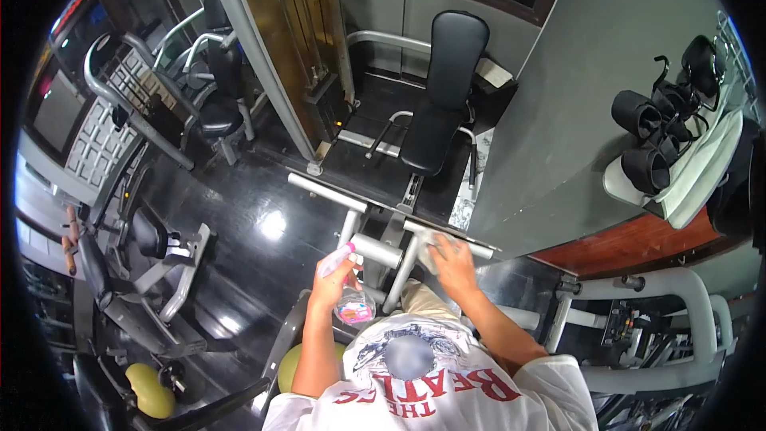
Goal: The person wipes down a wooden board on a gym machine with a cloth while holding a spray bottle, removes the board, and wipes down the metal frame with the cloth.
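My left hand (pixel 329 281) is wrapped round the neck of a clear spray bottle (pixel 355 308) with a pink spray head and a colourful label. It is beside the thick grey post (pixel 377 251) of the gym machine. My right hand (pixel 453 263) has its fingers closed on a pale cloth (pixel 426 252). The cloth lies against the right-hand silver bar (pixel 477 250) of the machine. A matching silver bar (pixel 325 191) extends to the left. Part of the cloth is hidden under my fingers.
Ahead stands a machine seat with a black padded backrest (pixel 457 48) and a weight stack (pixel 327 104). A wall shelf (pixel 678 183) at right holds black straps (pixel 645 169). Other machines (pixel 215 112) stand left. A yellow-green ball (pixel 150 391) is at lower left.
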